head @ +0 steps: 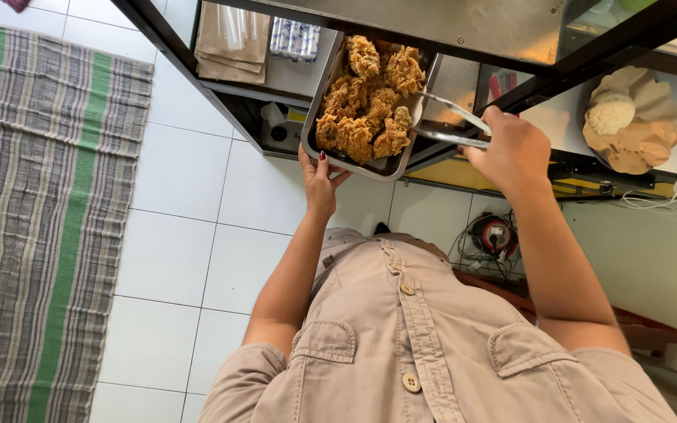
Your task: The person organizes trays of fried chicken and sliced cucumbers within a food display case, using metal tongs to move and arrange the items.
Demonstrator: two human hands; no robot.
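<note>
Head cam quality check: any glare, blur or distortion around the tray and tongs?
Head view: even daylight, soft shadows; the fried chicken in the metal tray is sharp. Mild sheen on the steel tongs in the right hand, no blowout. Left hand at the tray edge is crisp. Wide-angle bend shows in the striped rug and floor tiles.

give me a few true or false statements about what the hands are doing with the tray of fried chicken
1. The left hand holds the near edge of the metal tray. True.
2. The right hand grips a spoon. False: it grips metal tongs.
3. The tray is empty. False: it is full of fried chicken pieces.
4. The tongs' tips point toward the chicken. True.
5. A plain blue rug lies on the floor. False: the rug is grey with green stripes.
</note>
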